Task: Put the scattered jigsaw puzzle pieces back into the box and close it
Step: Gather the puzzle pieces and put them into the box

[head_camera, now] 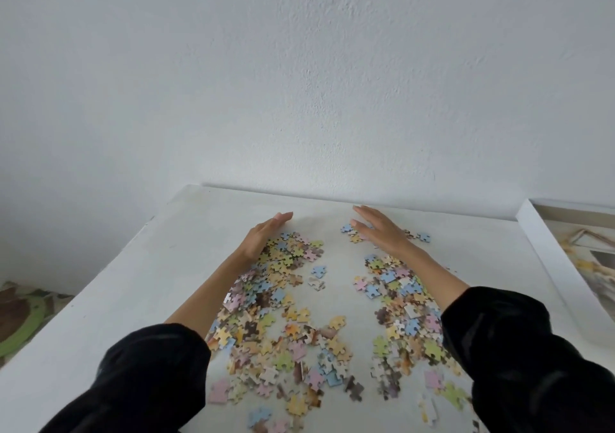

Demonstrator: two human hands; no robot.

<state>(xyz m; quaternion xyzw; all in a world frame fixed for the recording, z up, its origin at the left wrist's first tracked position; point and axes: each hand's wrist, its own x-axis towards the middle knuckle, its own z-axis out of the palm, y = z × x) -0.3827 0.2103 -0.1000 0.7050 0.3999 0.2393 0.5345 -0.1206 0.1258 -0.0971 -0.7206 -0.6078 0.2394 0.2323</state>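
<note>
With your left hand (pixel 263 232) and right hand (pixel 379 229) flat, fingers straight, flanking the scattered puzzle pieces (pixel 283 316), you seem to be gathering; next sweep inward into one heap.

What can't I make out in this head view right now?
- White-rimmed box, head view: cut by the right edge; base or lid unclear.
- Puzzle pieces: some hidden under the right hand, the left hand and both sleeves.
- Nearest pieces: blurred, cut by the bottom edge.
</note>
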